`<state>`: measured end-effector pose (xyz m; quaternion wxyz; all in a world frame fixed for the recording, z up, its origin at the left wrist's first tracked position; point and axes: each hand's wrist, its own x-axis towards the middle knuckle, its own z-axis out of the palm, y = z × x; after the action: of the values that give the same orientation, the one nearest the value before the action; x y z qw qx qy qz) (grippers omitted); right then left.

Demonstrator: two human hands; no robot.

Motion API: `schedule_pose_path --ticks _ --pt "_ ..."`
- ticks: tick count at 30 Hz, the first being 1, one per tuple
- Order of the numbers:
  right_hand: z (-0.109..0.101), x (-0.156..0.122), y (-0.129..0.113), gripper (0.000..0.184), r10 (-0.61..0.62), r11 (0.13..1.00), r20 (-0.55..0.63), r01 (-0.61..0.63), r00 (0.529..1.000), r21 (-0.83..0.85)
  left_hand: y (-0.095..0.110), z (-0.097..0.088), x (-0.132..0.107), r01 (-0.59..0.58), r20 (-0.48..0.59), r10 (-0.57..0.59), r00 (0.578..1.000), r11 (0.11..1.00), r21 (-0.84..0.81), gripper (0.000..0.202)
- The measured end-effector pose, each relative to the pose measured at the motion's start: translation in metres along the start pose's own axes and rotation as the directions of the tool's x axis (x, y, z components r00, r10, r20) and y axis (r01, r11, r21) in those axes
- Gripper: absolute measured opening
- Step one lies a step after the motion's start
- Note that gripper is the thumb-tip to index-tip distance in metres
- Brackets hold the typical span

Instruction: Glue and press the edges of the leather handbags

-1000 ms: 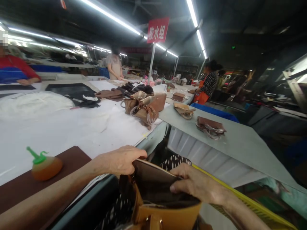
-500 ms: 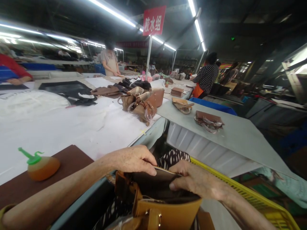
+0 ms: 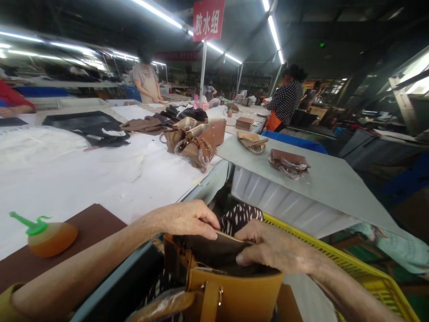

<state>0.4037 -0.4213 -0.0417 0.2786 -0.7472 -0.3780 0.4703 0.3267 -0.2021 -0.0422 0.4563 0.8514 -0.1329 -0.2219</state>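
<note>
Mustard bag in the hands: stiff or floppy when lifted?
The mustard bag seems fairly stiff: its front panel stands without visible sagging. Its handle could feel slippery, being partly wrapped in clear plastic.

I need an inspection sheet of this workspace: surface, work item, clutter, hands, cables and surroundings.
Surface: white-covered table, grey board to the right.
Work item: tan bag, open at the top.
Clutter: squeeze bottle on brown sheet; grouped bags on the table.
Hands: left hand at the bag's far rim; right hand grips that rim, thumb inside.
Cables: nothing seen.
Surroundings: co-workers standing beyond, red sign on a pole, yellow crate below.
</note>
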Motion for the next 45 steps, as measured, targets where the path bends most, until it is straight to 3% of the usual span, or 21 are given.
schedule_pose_path --ticks 6,12,17,23,29,32,38,45 --pt "-0.002 -0.004 0.002 0.018 0.0 0.999 -0.009 -0.001 1.0 -0.044 0.013 0.011 -0.001 -0.133 -0.084 0.156 0.984 0.963 0.235 0.02" --pt "-0.001 -0.007 0.001 0.035 -0.046 0.984 -0.068 0.034 0.997 -0.174 0.021 0.022 -0.002 -0.037 -0.184 0.12 0.976 0.917 0.397 0.022" --pt "0.004 -0.012 -0.003 0.036 -0.145 0.938 -0.128 0.096 0.981 -0.333 0.021 0.028 0.002 -0.055 -0.189 0.126 0.974 0.938 0.341 0.021" --pt "0.001 -0.014 0.0 0.037 -0.088 0.921 -0.085 0.048 0.993 -0.386 0.021 0.034 0.008 -0.078 -0.177 0.123 0.976 0.967 0.244 0.019" --pt "0.014 -0.013 -0.018 0.012 -0.079 0.881 -0.294 -0.071 0.952 -0.468 0.025 0.042 0.013 0.009 -0.234 0.029 0.972 0.987 0.158 0.017" --pt "0.02 -0.007 -0.022 0.016 -0.022 0.901 -0.352 -0.134 0.936 -0.414 0.025 0.043 0.014 0.022 -0.251 0.016 0.968 0.989 0.145 0.019" --pt "0.016 -0.004 -0.008 0.024 -0.059 0.944 -0.25 -0.027 0.966 -0.33 0.012 0.024 0.001 0.019 -0.113 -0.007 0.994 0.995 0.102 0.03" --pt "0.011 -0.004 0.01 0.025 -0.02 0.976 -0.198 -0.024 0.98 -0.217 -0.005 0.016 -0.026 0.125 -0.132 -0.136 0.982 0.988 -0.086 0.029"
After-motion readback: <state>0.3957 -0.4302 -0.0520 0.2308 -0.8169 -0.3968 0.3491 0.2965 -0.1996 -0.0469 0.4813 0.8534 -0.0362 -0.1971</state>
